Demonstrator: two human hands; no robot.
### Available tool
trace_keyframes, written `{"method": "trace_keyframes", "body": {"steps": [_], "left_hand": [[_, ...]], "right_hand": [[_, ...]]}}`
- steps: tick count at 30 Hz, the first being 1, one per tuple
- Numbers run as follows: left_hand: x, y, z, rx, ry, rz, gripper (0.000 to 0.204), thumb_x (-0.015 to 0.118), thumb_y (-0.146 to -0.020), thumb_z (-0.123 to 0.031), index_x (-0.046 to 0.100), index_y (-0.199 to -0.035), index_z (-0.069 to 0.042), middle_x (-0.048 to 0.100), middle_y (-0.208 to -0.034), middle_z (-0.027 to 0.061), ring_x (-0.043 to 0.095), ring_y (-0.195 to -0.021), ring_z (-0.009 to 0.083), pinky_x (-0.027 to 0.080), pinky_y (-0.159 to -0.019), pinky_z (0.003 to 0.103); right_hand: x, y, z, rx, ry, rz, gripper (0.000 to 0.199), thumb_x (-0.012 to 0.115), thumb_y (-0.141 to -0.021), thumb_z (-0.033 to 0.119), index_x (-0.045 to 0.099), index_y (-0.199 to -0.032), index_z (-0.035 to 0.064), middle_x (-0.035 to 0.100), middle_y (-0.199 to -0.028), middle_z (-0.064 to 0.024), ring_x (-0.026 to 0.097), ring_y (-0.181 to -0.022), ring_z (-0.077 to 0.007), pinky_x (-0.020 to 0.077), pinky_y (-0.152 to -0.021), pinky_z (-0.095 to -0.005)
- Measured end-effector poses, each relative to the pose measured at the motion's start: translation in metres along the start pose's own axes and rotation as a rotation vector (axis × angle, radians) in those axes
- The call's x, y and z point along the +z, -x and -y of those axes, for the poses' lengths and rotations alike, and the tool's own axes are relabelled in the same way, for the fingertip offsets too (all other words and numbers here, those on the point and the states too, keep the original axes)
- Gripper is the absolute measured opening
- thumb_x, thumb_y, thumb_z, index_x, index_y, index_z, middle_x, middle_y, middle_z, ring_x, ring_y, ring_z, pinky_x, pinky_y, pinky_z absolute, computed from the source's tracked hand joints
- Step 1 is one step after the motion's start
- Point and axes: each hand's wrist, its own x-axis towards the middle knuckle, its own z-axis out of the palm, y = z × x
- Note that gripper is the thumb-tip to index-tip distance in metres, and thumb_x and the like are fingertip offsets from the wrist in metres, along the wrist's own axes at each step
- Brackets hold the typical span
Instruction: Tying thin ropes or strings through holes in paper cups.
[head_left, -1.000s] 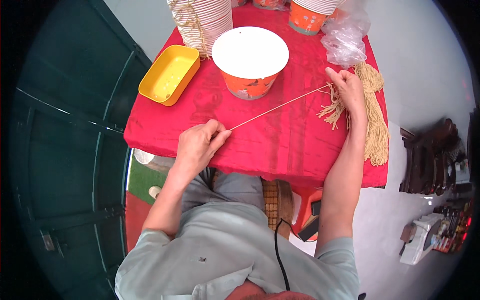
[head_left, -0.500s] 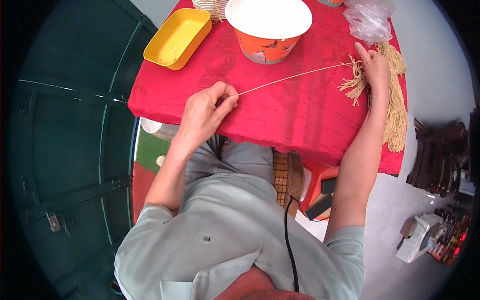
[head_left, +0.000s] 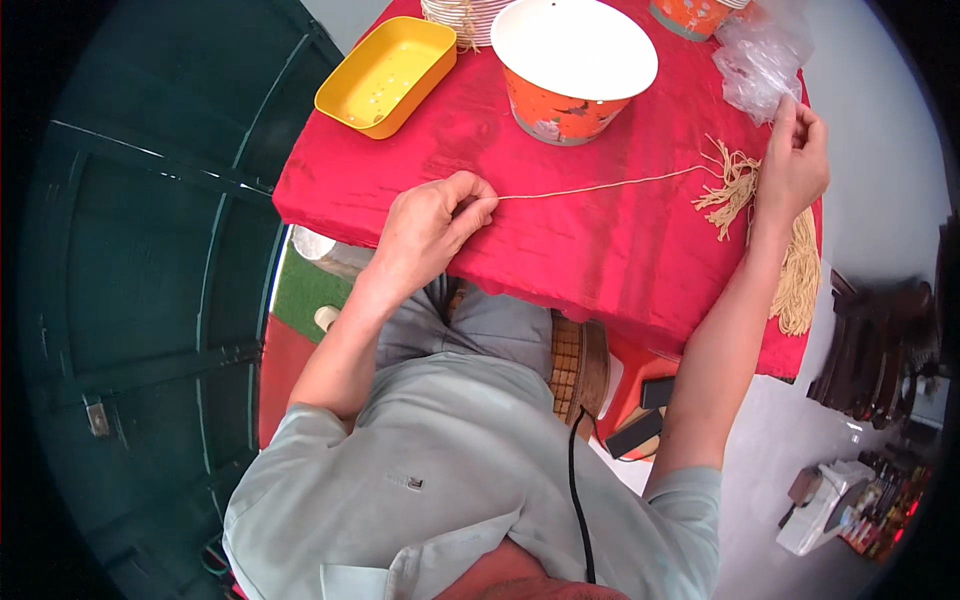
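Observation:
My left hand [head_left: 440, 220] is closed in a pinch over the front part of the table, gripping the end of a thin beige string [head_left: 590, 188]. From there the string runs right, slightly slack, to the frayed end of a beige bundle of strings [head_left: 797, 280] lying along the table's right edge. Above that bundle is my right hand [head_left: 797, 165], thumb and fingers pressed together beside a crumpled clear plastic bag [head_left: 752, 75]. What its fingertips hold, if anything, is too small to make out. My right hand and wrist cover part of the bundle.
On the red-covered table [head_left: 600, 245] stand a large orange paper bucket [head_left: 560, 110] with a white inside, a yellow tray [head_left: 385, 80] and, behind, a stack of white string-wrapped items [head_left: 470, 20]. Another orange bucket [head_left: 690, 15] is at the back right. A dark green door [head_left: 140, 300] lies left.
My right hand has moved right, off the bundle's frayed end, and its fingers have drawn together. The string has gone from taut to slightly slack. The whole view has shifted a little.

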Motion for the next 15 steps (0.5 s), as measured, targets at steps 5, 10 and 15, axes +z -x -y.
{"method": "trace_keyframes", "body": {"steps": [5,10,15], "left_hand": [[0.001,-0.004,-0.008,0.029,0.056,0.006,0.015,0.073,-0.109,-0.015,0.074,-0.113,0.000,0.078,-0.092,0.0067,0.075,-0.087,0.0127,0.059,-0.078,0.030],[0.004,-0.003,-0.015,0.051,0.074,-0.072,0.015,0.073,-0.107,-0.015,0.073,-0.113,-0.001,0.078,-0.092,0.0122,0.078,-0.083,0.0208,0.059,-0.077,0.034],[0.006,-0.001,-0.020,-0.012,0.192,-0.035,0.013,0.069,-0.112,-0.009,0.073,-0.114,0.003,0.075,-0.094,0.0026,0.068,-0.089,0.0073,0.056,-0.080,0.025]], "right_hand": [[0.014,0.058,0.080,-0.697,-0.473,0.311,0.010,0.087,-0.094,0.017,0.079,-0.097,0.0106,0.075,-0.080,-0.0032,0.071,-0.067,-0.0175,0.0564,-0.062,-0.0316],[0.022,0.132,0.133,-0.622,-0.618,0.780,0.039,0.086,-0.091,0.022,0.073,-0.125,0.0087,0.075,-0.113,-0.0093,0.072,-0.106,-0.0291,0.0565,-0.096,-0.0457],[0.028,0.154,0.122,-0.371,-0.719,0.969,0.040,0.080,-0.097,0.015,0.069,-0.135,0.0098,0.078,-0.105,-0.0076,0.074,-0.105,-0.0295,0.0549,-0.099,-0.0469]]}}
